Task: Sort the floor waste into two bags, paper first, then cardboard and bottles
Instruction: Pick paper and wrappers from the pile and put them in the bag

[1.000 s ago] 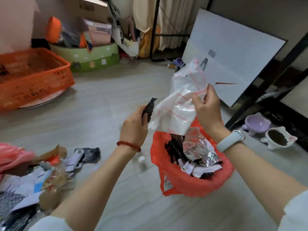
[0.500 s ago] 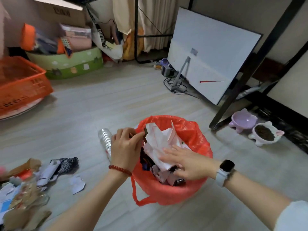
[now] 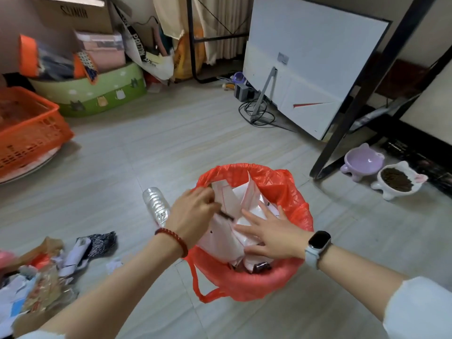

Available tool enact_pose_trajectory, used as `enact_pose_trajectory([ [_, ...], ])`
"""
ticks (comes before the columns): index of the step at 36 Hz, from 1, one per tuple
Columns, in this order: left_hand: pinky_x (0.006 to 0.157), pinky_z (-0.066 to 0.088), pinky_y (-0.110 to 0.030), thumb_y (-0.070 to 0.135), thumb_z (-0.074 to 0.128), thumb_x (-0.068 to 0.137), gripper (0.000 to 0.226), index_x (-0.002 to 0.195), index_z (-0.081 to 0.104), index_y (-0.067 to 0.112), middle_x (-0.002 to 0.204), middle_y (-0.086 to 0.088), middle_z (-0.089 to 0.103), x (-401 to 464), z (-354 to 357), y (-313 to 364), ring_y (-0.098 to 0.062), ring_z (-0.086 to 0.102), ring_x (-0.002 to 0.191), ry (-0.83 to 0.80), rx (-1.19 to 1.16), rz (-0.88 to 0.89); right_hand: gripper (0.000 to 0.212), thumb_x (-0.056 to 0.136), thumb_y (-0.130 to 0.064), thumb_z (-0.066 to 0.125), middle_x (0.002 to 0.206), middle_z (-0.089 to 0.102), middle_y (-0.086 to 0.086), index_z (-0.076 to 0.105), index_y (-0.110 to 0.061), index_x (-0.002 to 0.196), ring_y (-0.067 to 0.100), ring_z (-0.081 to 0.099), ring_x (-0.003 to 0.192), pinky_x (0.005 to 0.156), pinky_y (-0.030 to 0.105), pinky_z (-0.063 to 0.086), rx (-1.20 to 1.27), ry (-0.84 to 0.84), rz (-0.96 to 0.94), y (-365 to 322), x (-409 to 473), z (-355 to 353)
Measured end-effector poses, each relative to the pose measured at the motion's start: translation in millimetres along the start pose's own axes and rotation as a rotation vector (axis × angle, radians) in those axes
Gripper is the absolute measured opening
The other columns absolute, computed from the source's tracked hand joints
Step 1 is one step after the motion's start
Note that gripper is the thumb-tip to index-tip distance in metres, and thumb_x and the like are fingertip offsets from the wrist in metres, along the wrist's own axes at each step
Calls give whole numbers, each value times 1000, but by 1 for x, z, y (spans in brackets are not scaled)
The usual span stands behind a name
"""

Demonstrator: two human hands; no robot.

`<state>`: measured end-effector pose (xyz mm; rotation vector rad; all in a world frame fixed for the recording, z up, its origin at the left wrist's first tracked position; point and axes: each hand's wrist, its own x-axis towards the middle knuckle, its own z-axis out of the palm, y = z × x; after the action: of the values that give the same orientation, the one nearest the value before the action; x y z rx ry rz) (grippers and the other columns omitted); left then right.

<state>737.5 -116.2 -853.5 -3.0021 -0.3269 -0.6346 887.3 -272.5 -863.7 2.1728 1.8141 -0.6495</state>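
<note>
A red plastic bag (image 3: 291,192) stands open on the floor, stuffed with white paper with red lines (image 3: 230,199) and dark scraps. My right hand (image 3: 266,233) lies flat with spread fingers on the paper, pressing it down into the bag. My left hand (image 3: 195,211) is at the bag's left rim, fingers curled around a small dark scrap (image 3: 226,216) over the paper. A crushed clear plastic bottle (image 3: 156,206) lies on the floor just left of the bag. A heap of paper and wrapper waste (image 3: 36,277) sits at the lower left.
An orange crate (image 3: 27,138) stands at the far left, a green tub (image 3: 97,96) with boxes behind it. A white board (image 3: 313,64) leans at the back right beside a black frame leg (image 3: 347,113). Two pet bowls (image 3: 381,172) sit at the right.
The white paper went from being held up above the bag down into it. My right hand now presses it flat, and my left hand has moved over the bag's rim.
</note>
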Motion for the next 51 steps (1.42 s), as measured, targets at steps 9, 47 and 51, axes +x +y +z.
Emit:
enact_pose_trajectory([
  [9, 115, 9, -48, 41, 11, 99, 54, 148, 1, 20, 157, -3, -8, 0, 26, 33, -28, -6, 144, -960, 42, -121, 89, 87, -59, 46, 156, -17, 3, -14, -32, 146, 35, -18, 142, 118, 50, 1, 183, 6, 71, 12, 15, 3],
  [47, 72, 54, -41, 26, 45, 82, 34, 103, 67, 12, 98, -10, 69, -106, -65, -100, -32, 65, 83, 56, -94, -685, 33, 85, -19, 40, 102, 67, 4, 65, -12, 105, 22, 62, 95, 84, 38, 50, 626, 784, -191, -174, 85, -66],
  [51, 71, 50, -38, 18, 46, 80, 32, 101, 68, 9, 98, -11, 68, -184, -56, -129, -32, 64, 83, 112, -85, -874, 28, 91, -17, 42, 107, 64, 2, 61, -15, 111, 21, 60, 96, 84, 37, 49, 632, 620, -237, -231, 122, -35],
])
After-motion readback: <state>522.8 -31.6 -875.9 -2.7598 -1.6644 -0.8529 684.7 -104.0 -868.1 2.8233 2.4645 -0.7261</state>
